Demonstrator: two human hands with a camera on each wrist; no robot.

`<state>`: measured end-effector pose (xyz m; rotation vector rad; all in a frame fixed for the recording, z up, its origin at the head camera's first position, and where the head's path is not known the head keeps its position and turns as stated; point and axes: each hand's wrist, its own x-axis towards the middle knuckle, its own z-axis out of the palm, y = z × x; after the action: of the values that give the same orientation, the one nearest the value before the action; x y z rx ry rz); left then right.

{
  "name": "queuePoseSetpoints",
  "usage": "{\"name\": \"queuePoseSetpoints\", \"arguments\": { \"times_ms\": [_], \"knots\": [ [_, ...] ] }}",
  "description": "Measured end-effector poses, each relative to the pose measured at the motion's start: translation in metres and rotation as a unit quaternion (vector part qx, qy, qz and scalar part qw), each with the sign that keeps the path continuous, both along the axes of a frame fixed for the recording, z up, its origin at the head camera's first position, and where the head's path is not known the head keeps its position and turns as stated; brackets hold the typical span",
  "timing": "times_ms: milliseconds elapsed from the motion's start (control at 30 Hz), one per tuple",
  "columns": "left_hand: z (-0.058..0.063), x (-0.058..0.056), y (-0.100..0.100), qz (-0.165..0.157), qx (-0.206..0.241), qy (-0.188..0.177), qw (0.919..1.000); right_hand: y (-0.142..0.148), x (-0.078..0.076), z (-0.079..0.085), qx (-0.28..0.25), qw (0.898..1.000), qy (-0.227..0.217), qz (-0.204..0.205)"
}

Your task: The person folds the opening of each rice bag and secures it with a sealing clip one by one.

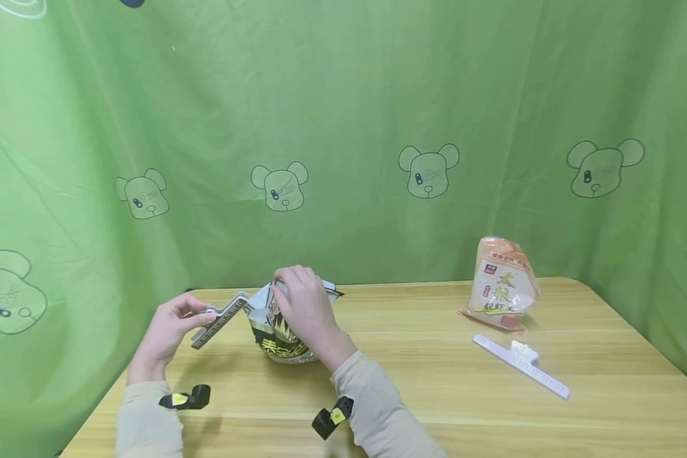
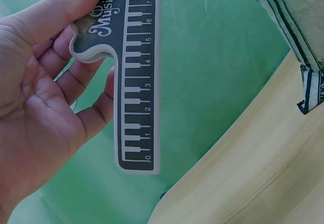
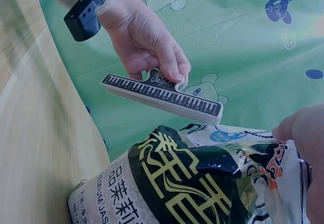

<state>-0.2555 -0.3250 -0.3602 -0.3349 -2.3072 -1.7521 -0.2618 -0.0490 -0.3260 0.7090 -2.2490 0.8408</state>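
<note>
My left hand (image 1: 167, 327) pinches a bag clip (image 2: 137, 87) by its handle between thumb and fingers. The clip is black and white, printed with piano keys, ruler numbers and the word Music. Its long bar slants just left of the rice bag (image 1: 283, 348), apart from it in the right wrist view. That bag has a dark green and yellow label with a pale top, and stands on the table with its top folded down. My right hand (image 1: 309, 312) grips this folded top from above, fingers bent over it; part of the top is hidden beneath the hand.
On the right of the wooden table (image 1: 412, 381) stands an orange and clear rice bag (image 1: 500, 286). A pale purple clip (image 1: 521, 366) lies in front of it. Behind the table hangs a green curtain (image 1: 349, 235) with bear-head prints.
</note>
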Motion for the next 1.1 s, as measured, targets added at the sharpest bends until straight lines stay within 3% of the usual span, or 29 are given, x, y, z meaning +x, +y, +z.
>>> {"name": "queuePoseSetpoints", "arguments": {
  "times_ms": [500, 1100],
  "knots": [
    [-0.007, -0.004, 0.003, -0.002, -0.019, -0.012, 0.9997, 0.000, 0.001, 0.000, 0.001, 1.000, -0.001, -0.003],
    [-0.005, -0.012, 0.019, -0.018, -0.055, 0.005, 0.9983, -0.001, 0.001, 0.000, 0.002, 1.000, 0.007, 0.000]
  ]
}}
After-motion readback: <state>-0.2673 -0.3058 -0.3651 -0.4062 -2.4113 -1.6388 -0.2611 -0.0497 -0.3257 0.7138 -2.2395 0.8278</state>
